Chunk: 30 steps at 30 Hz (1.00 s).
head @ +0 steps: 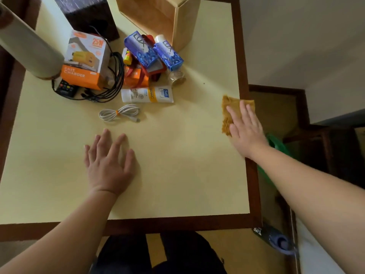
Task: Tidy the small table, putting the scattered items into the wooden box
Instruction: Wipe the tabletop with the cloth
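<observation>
A wooden box (183,22) stands at the table's far edge. Before it lie two blue soap boxes (141,50), an orange charger box (85,60), black cables (116,76), a white tube (147,94), a coiled white cable (119,113) and metal bangles (177,77). My right hand (245,128) presses flat on a yellow-brown cloth (230,107) at the table's right edge. My left hand (108,159) rests flat on the cream tabletop (177,155), fingers spread, just below the white cable.
A pale cylinder (27,46) leans in at the far left, a dark box (88,14) behind the charger box, a black remote (66,89) beneath it. Right of the table are a green object (276,145) and a dark bottle (274,237) on the floor.
</observation>
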### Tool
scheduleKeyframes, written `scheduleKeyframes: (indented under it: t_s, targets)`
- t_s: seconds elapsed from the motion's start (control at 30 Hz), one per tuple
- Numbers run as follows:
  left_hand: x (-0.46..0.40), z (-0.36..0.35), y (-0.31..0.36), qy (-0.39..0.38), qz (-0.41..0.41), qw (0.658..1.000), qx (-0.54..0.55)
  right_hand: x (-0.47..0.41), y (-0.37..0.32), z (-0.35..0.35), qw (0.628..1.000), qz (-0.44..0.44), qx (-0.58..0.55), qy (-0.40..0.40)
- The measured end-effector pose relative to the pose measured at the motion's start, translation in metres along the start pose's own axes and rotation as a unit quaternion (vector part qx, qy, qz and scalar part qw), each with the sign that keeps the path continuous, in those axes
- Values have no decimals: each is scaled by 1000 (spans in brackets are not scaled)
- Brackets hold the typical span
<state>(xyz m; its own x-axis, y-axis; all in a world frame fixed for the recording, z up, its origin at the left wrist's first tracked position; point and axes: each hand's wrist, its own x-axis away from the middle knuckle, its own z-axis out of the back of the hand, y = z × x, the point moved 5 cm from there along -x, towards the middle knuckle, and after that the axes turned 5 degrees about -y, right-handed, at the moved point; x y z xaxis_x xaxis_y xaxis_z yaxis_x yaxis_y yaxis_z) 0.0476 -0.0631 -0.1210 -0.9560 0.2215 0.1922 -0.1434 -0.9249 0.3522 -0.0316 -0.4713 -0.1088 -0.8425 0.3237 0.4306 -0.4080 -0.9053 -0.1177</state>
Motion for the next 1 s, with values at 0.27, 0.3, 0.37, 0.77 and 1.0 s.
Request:
scheduleKeyframes:
  t_s: [0.27,0.3,0.37,0.77,1.0]
  targets:
    - [-1,-1,1,6,1,1000,1,83,-107,-60,953,290,81,-46]
    - [-1,-1,1,11,0,1000,2,110,-96,-69,915,380,113,-71]
    - [-1,-1,2,11,-2,1000,-1,118,-53,-67,864,461,180,-96]
    - [-1,-2,-1,18,-2,1000,4,-30,-88,-15,994,-70,-54,70]
    - [-1,-2,-1,7,2,1000,4,121,-108,-81,874,462,132,-70]
